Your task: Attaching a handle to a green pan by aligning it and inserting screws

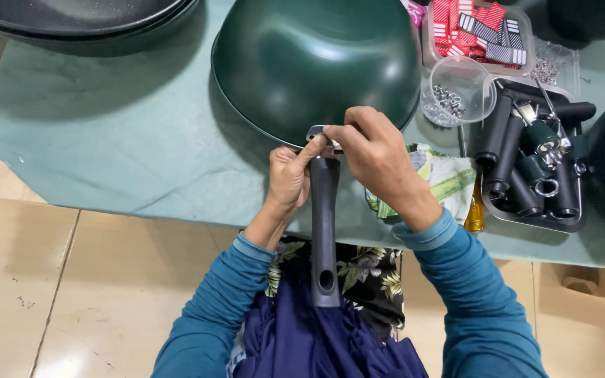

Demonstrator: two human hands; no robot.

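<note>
Handle meets pan at the bracket, both hands on the joint.

Left hand [290,178] wrapped around the handle [324,231] top; pan [316,63] upside down on the counter [106,140]; right hand [372,154] pinching the bracket [316,131]. Best keep the handle square and steady; spare handles in tray [533,217] far right.

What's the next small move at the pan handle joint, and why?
Probably seat the dark handle squarely against the metal bracket on the upturned green pan. The left hand grips the handle's top, the right hand pinches at the bracket, and no tool is in either hand. Whether a screw is in is hidden.
</note>
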